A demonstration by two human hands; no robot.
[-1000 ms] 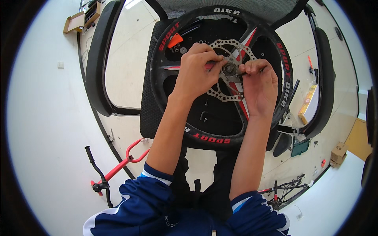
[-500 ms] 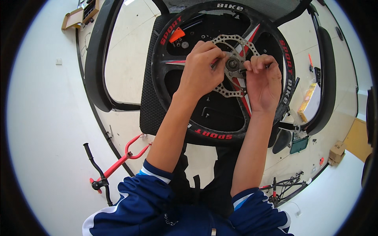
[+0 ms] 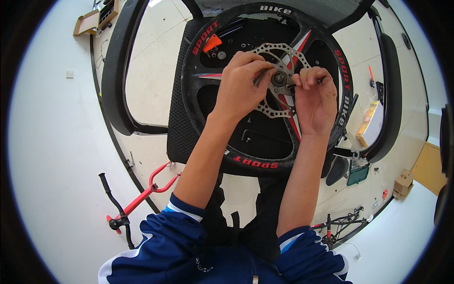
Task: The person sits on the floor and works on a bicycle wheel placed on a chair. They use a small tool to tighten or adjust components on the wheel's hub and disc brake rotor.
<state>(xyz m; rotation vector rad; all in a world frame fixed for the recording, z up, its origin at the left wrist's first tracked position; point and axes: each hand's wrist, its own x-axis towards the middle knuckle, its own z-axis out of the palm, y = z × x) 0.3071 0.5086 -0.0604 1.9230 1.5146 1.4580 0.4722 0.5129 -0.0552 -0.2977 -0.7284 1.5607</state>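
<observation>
"Wheel (image 3: 257, 163) flat on the black chair's seat (image 3: 179, 128), see? Black rim with lettering round it, red and white flashes along the spokes."

"And the silver disc (image 3: 276, 113) with all the holes?"

"Sits at the wheel's middle, around the hub (image 3: 280, 78). Both hands are at it, one to each side."

"What's the left hand (image 3: 241, 78) doing?"

"Fingers drawn together in a pinch, back of the hand up, tips at the disc just left of the hub. From here I can't fairly tell whether anything is between them."

"The right hand (image 3: 316, 102)?"

"Palm turned up, fingers curled around a thin dark tool (image 3: 291, 86). Its end pokes out toward the hub."

"There's more lying inside the rim, I see."

"Yes, an L-shaped key (image 3: 244, 132) near the rim's lower edge, with a small bolt (image 3: 248, 139) just beside it. Up at the far left, an orange piece (image 3: 212, 43) and a round washer (image 3: 221, 55) near it."

"And on the floor?"

"A red fork (image 3: 142, 198) with a black handlebar (image 3: 105, 183) off to the person's left, a green tray (image 3: 358, 173) to the right, brown boxes (image 3: 403, 183) farther out."
</observation>
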